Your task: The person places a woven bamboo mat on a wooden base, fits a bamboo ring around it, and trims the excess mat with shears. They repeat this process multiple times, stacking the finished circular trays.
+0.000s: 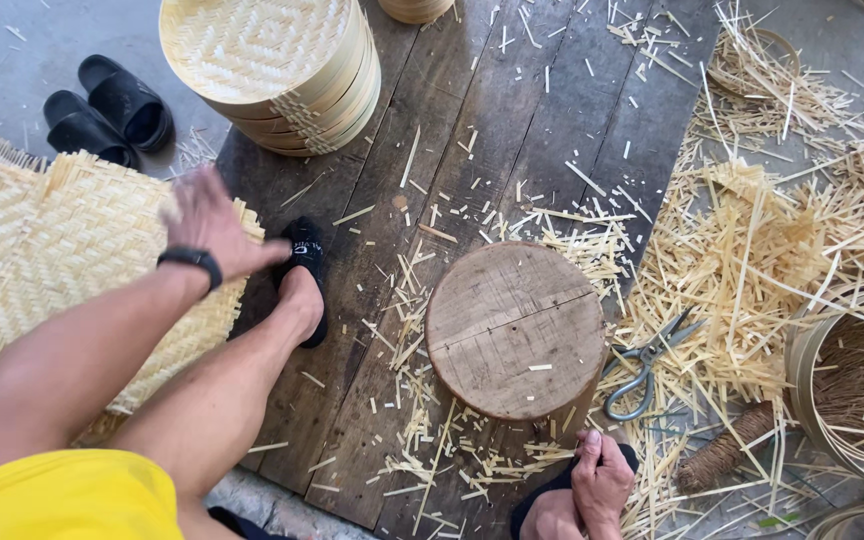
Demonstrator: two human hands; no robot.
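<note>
The left hand (207, 228), fingers blurred but seemingly spread, reaches the near-right edge of the woven bamboo mats (62, 250) at far left. The right hand (600, 478) rests loosely curled, empty, near the wooden block (515, 325).

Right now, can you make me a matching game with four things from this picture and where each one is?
Things:
1. scissors
2. left hand
3. black sandals
4. right hand

Places:
A. on the grey floor, top left
B. on the pile of woven mats
C. among the bamboo scraps right of the round wooden block
D. below the block, at the bottom edge

Pairs: 1-C, 2-B, 3-A, 4-D
</note>
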